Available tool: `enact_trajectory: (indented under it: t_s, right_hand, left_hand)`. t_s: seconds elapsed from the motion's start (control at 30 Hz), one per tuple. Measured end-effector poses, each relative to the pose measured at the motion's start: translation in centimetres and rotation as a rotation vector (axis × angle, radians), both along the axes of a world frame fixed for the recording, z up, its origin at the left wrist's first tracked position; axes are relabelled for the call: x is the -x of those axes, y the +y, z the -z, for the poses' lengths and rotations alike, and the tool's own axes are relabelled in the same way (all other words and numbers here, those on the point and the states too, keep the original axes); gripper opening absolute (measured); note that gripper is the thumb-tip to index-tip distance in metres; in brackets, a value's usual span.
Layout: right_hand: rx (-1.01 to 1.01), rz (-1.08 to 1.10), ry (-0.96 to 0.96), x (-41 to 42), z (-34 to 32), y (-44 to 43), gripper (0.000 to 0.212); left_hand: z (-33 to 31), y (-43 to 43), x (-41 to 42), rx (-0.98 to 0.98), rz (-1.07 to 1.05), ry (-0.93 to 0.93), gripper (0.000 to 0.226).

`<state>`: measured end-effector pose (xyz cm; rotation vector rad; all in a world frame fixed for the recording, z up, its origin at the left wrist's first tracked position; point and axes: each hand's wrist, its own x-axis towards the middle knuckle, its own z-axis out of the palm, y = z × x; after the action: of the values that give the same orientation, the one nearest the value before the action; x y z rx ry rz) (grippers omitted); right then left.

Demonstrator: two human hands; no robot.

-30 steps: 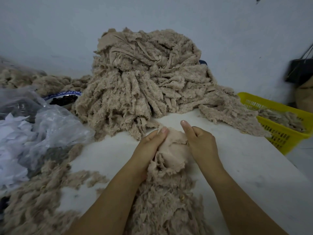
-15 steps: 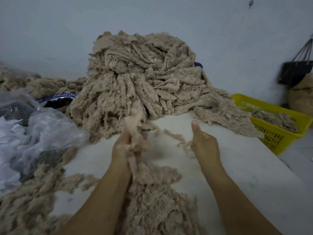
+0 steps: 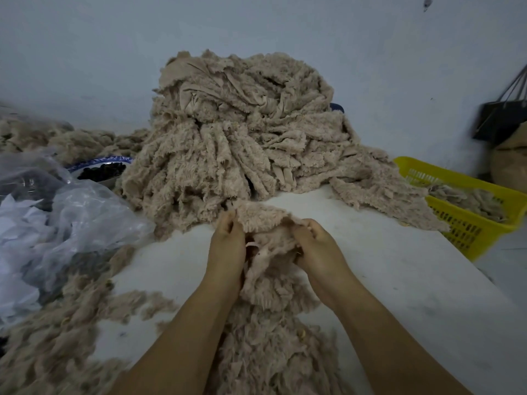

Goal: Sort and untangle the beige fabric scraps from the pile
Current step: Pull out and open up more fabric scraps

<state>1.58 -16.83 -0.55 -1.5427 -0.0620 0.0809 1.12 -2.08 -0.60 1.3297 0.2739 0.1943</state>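
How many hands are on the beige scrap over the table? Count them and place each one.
2. The left hand grips the left edge of the beige scrap; the right hand grips its right edge, both above the white table. No others seem hidden.

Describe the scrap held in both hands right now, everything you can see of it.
The beige scrap is a fluffy, fleece-like piece with frayed edges. The left hand pinches its left edge and the right hand grips its right side, holding it spread over the white table. Its lower part trails down into the loose scraps nearer the person. Its far edge sits close to the big pile; whether they touch is unclear.
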Motion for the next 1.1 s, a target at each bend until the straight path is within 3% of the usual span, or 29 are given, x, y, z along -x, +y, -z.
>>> enact_trajectory:
  t_s: [0.07,0.13,0.23,0.3,0.43,0.5,0.6,0.67,0.77,0.87,0.93,1.03,1.1]
  right_hand:
    - [-0.074,0.032,-0.013,0.0,-0.2,0.0,0.025]
    - [-0.092,0.033,-0.041,0.0,-0.2,-0.1,0.027]
    - [-0.085,0.036,-0.014,0.1,-0.2,-0.2,0.037]
    - [-0.015,0.055,0.005,-0.2,-0.1,0.0,0.030]
    - [0.267,-0.004,-0.006,0.0,0.0,0.8,0.028]
    - [0.419,0.002,-0.061,0.2,-0.1,0.5,0.025]
    - [0.529,0.106,-0.103,-0.1,-0.2,-0.8,0.026]
    - [0.382,0.112,-0.036,-0.3,-0.1,-1.0,0.025]
    - [-0.110,0.052,0.107,-0.5,-0.1,-0.7,0.025]
    - [-0.639,0.056,0.183,-1.0,-0.4,-2.0,0.028]
    - [-0.805,0.161,0.226,-1.4,-0.6,-3.2,0.037]
    - [-0.668,0.181,0.213,-1.4,-0.4,-3.4,0.034]
    - [-0.281,0.131,0.142,-1.2,0.2,-2.5,0.016]
  left_hand:
    - [-0.5,-0.5,0.6,-0.160,0.157,0.029,0.025]
    - [-0.5,-0.8,1.1,-0.322,0.285,0.041,0.040]
    - [-0.4,-1.1,1.4,-0.401,0.291,0.038,0.041]
    - [-0.7,-1.1,1.3,-0.420,0.218,0.065,0.034]
    - [-0.5,-1.0,0.9,-0.129,0.104,0.157,0.035]
    - [-1.1,-0.8,0.7,-0.027,0.068,0.068,0.029]
    - [-1.5,0.1,0.5,0.455,0.051,-0.098,0.037]
    - [-1.3,0.5,0.2,0.607,0.037,-0.102,0.035]
    - [-1.3,1.7,-0.2,0.823,-0.004,-0.088,0.038]
    - [-1.0,3.9,-0.4,1.015,-0.116,-0.092,0.056]
    - [-0.3,4.9,-0.4,1.034,-0.116,-0.098,0.056]
    - [0.1,4.3,-0.5,1.042,-0.029,-0.078,0.052]
    - [0.2,3.6,-0.5,1.041,0.046,-0.061,0.053]
